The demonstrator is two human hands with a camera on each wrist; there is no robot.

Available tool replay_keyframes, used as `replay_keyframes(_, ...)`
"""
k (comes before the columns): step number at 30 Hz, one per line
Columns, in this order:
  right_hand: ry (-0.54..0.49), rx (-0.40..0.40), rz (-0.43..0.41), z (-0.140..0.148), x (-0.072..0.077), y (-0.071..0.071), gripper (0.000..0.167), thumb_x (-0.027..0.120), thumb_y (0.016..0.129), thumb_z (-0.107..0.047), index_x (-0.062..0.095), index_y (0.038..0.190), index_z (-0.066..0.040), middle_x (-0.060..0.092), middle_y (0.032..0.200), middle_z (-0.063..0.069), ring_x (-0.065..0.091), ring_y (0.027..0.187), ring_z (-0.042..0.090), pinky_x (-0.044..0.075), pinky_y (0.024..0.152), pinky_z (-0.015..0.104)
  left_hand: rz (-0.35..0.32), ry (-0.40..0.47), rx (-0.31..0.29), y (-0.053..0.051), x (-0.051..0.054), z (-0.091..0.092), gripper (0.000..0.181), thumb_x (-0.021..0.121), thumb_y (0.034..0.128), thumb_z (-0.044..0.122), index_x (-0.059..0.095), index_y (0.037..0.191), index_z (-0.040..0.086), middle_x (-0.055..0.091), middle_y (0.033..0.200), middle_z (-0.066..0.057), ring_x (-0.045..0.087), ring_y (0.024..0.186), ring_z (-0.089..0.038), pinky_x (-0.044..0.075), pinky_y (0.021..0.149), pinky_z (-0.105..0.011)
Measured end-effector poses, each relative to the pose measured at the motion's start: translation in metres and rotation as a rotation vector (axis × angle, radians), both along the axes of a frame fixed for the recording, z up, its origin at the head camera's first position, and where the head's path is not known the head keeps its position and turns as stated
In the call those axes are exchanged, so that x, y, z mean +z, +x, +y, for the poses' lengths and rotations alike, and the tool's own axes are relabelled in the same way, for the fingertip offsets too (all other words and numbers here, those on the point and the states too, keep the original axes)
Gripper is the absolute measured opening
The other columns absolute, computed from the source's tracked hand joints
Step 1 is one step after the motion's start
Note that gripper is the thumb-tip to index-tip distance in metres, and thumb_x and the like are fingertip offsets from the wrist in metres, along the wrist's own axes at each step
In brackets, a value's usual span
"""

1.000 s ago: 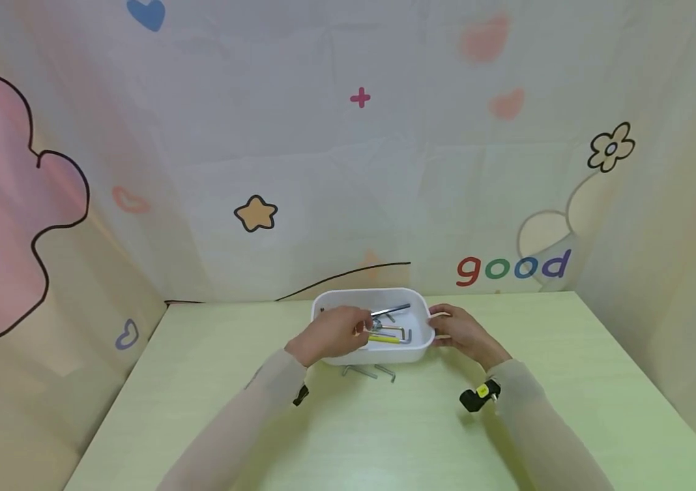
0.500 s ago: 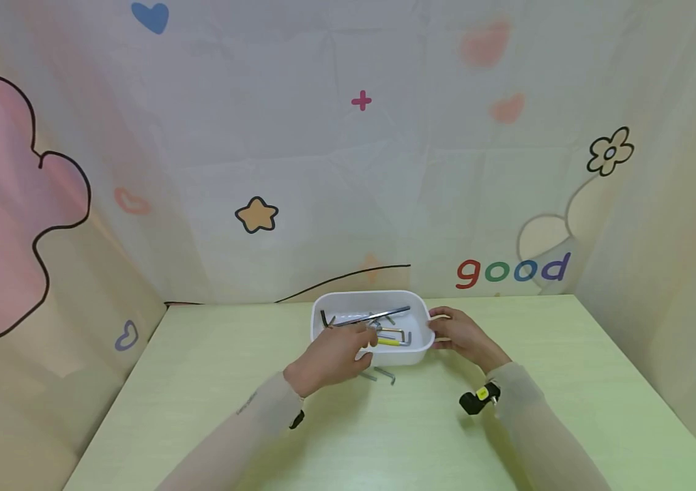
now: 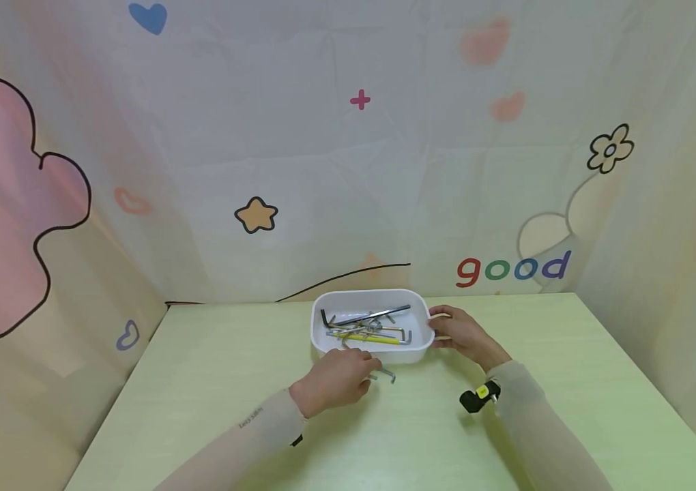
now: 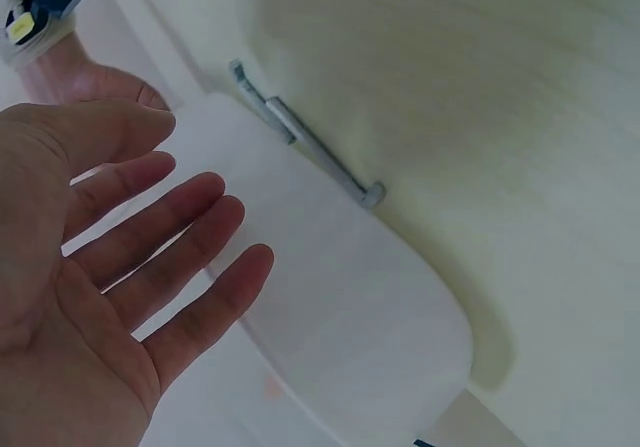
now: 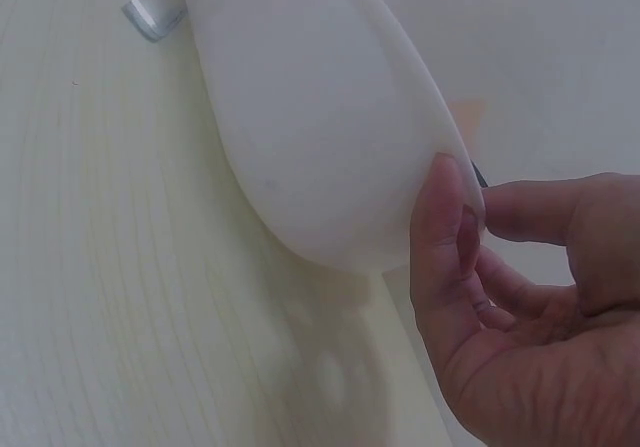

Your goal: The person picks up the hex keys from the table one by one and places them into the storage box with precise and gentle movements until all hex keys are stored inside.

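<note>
A white plastic tray [image 3: 406, 356] stands at the back of the table, holding several hex keys and small metal pieces, one with a yellow shaft [image 3: 372, 339]. My right hand [image 3: 461, 334] pinches the tray's right end; the right wrist view shows thumb and fingers on either side of the rim [image 5: 440, 97]. In front of the tray is my left hand [image 3: 337, 378], its fingers [image 4: 205, 312] loosely extended with nothing in them. Two grey hex keys lie on the table by the tray's front wall, one longer [image 4: 320, 152] and one partly overlapped [image 4: 260, 105]. My left hand partly hides them in the head view.
The pale green table [image 3: 422, 436] extends in front and to both sides. A printed curtain [image 3: 323, 170] hangs right behind the tray and along the sides. A black-and-yellow wrist camera [image 3: 480, 395] sits on my right wrist.
My left hand has moved from inside the tray back over its front rim to the hex keys on the table. The tray's contents are uncovered. My right hand stays on the tray.
</note>
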State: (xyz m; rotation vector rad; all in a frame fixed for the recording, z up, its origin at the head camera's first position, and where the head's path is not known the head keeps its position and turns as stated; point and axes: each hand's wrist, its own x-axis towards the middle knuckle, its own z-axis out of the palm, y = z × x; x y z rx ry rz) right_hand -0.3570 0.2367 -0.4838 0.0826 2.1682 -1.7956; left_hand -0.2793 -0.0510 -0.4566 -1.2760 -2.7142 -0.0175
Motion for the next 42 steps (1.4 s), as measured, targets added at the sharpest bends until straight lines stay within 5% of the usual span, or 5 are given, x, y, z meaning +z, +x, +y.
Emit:
replay_keyframes(16,0.011,-0.013,-0.008,-0.001,0.0,0.001,0.044,0.051,0.1,-0.014,0.039,0.14,-0.001,0.054,0.126,0.017,0.06,0.095,0.021,0.061,0.081,0.03,0.132,-0.111,0.015,-0.002,-0.031,0.003,0.013,0.067,0.0874,0.02,0.072,0.099,0.02,0.068,0.09,0.005,0.064,0.086,-0.013,0.054,0.075,-0.029)
replay_keyframes(31,0.022,-0.018,-0.02,-0.002,0.002,0.002,0.045,0.052,0.1,-0.016,0.039,0.141,-0.003,0.054,0.127,0.017,0.059,0.097,0.022,0.06,0.079,0.028,0.139,-0.172,0.008,-0.004,-0.033,-0.001,0.01,0.067,0.0891,0.016,0.073,0.092,0.023,0.068,0.088,0.007,0.061,0.083,-0.012,0.052,0.072,-0.026)
replay_keyframes(38,0.021,-0.014,-0.024,-0.002,0.001,0.0,0.043,0.052,0.1,-0.015,0.04,0.139,-0.002,0.054,0.125,0.017,0.06,0.096,0.022,0.061,0.08,0.03,0.142,-0.18,-0.092,-0.007,-0.032,-0.006,0.009,0.07,0.0868,0.018,0.07,0.085,0.027,0.065,0.079,0.009,0.06,0.075,-0.011,0.049,0.066,-0.024)
replay_keyframes(42,0.023,-0.015,-0.027,-0.002,0.0,0.0,0.042,0.052,0.1,-0.014,0.041,0.139,-0.002,0.055,0.124,0.017,0.06,0.096,0.022,0.061,0.079,0.03,0.091,-0.188,-0.133,-0.008,-0.034,-0.007,0.012,0.07,0.0862,0.017,0.067,0.084,0.028,0.062,0.076,0.01,0.058,0.07,-0.01,0.044,0.059,-0.023)
